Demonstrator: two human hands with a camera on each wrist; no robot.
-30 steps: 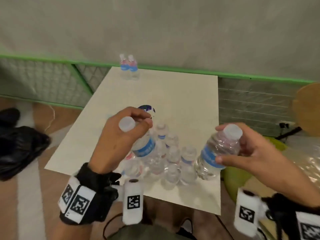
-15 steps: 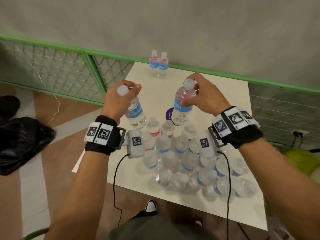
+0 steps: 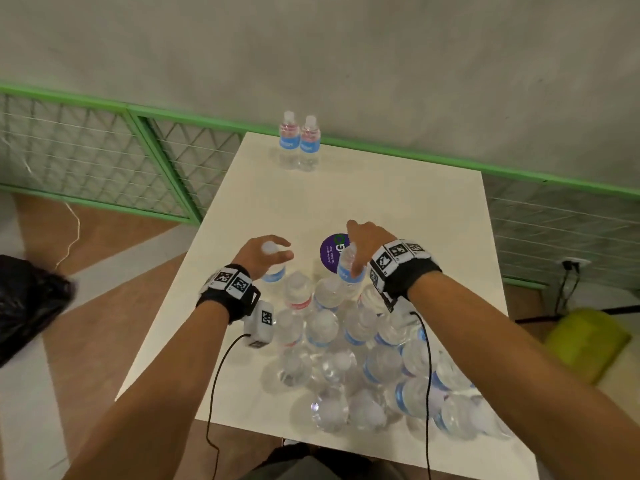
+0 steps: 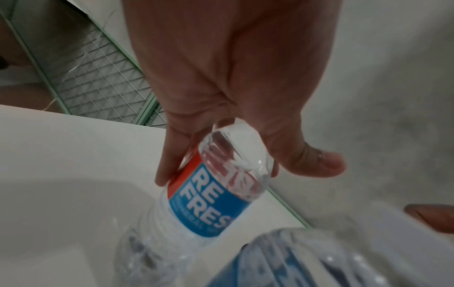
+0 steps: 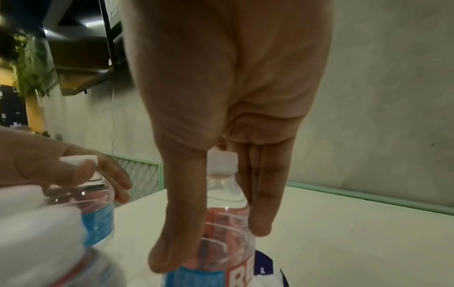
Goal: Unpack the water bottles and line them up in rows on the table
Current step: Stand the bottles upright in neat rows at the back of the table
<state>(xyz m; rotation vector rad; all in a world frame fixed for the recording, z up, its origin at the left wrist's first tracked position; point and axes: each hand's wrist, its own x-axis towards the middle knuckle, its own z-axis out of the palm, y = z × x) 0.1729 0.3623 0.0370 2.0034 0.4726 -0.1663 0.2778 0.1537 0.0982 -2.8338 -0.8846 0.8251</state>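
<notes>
1. Both hands have dropped lower and closer to the cluster of bottles than half a second ago, each carrying its bottle.
2. Far left, a black bag (image 3: 29, 303) lies on the floor.
3. Left hand (image 3: 262, 255) grasps a water bottle (image 3: 273, 271) by its neck, fingers curled around the top, at the cluster's left front edge.
4. Many clear bottles (image 3: 360, 362) crowd the near part of the white surface (image 3: 408, 202).
5. Right hand (image 3: 369, 245) grasps another bottle (image 3: 348, 268) by its shoulder, thumb and fingers down its sides, over a purple round sticker (image 3: 330, 251).
6. Two upright bottles (image 3: 299, 142) stand touching side by side at the far edge, well apart from the rest.
</notes>
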